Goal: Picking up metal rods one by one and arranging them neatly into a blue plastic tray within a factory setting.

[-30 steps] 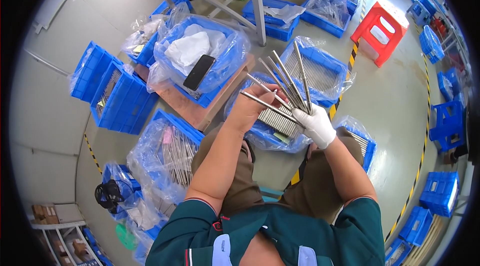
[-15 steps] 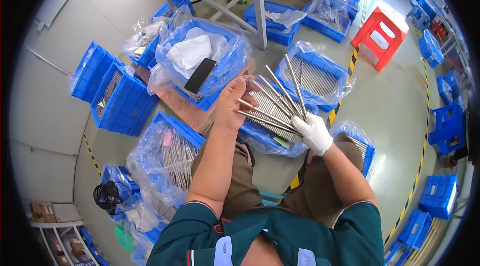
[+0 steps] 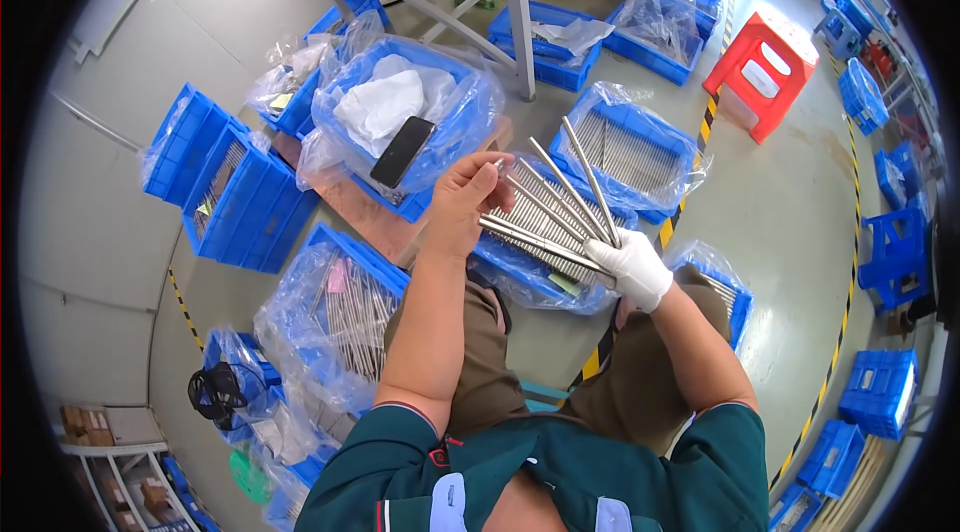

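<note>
My right hand [image 3: 634, 270], in a white glove, grips several thin metal rods [image 3: 590, 180] at one end. They fan out up and to the left, two of them lying lower and close together. My bare left hand [image 3: 466, 204] is closed, thumb and forefinger pinched at the far tip of one rod in the fan. Below both hands is a blue crate [image 3: 520, 277] lined with clear plastic, where similar rods lie side by side. Another lined crate of rods [image 3: 625, 147] sits just beyond it.
A phone [image 3: 402, 152] and white cloth [image 3: 380, 107] lie on a plastic-lined crate at the left. Nearer on the left stands a crate of loose rods [image 3: 355, 322]. A red stool [image 3: 762, 77] is at the right, and a grey table leg [image 3: 518, 22] rises ahead.
The rods in my right hand have shifted, with the lower ones drawn closer together. My left hand has moved slightly and its fingers now pinch at a rod's tip.
</note>
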Action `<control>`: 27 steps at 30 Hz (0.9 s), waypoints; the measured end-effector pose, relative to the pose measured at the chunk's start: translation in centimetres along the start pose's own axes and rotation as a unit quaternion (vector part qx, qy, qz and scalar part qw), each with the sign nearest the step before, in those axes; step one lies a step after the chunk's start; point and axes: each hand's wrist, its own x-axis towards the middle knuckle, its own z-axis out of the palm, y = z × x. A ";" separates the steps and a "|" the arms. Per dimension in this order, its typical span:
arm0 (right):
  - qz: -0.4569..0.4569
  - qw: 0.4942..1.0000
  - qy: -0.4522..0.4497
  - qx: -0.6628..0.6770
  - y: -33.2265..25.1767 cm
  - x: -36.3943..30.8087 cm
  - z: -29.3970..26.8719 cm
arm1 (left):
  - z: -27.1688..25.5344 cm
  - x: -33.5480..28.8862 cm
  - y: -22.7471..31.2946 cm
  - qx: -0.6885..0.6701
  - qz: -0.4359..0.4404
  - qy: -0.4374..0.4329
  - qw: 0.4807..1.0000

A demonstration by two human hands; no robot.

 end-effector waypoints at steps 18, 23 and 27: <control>-0.024 0.995 0.019 -0.090 0.1 0.2 0.3 | -0.4 -0.5 0.9 0.083 -0.048 -0.089 0.991; -0.034 0.996 -0.029 -0.071 0.2 0.4 0.1 | -2.0 0.2 1.4 0.052 -0.059 -0.174 0.982; -0.019 0.997 -0.063 -0.048 0.6 0.7 -0.3 | -1.7 0.5 1.2 0.058 -0.079 -0.202 0.975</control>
